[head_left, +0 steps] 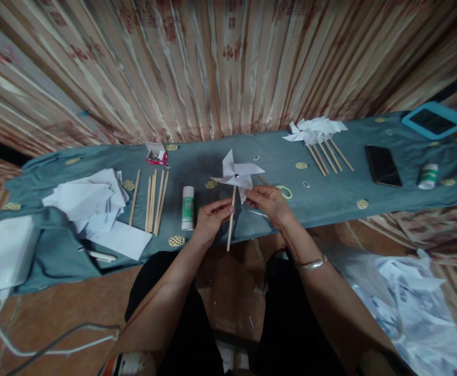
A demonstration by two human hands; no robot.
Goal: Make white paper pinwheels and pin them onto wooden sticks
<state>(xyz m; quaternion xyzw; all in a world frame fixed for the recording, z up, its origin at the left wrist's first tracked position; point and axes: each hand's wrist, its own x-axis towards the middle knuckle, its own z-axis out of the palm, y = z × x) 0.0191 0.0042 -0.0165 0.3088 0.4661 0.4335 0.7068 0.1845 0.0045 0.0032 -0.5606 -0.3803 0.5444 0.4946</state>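
A white paper pinwheel with a metal pin at its centre sits on top of a wooden stick. My left hand pinches the stick near its middle and holds it upright above the near edge of the blue-grey cloth table. My right hand is closed on the lower right blade of the pinwheel. A metal bangle is on my right wrist.
On the cloth lie a glue stick, several loose sticks, a heap of white paper, a red pin box, finished pinwheels, a phone, a second glue stick and a white device. A plastic bag lies on the floor at right.
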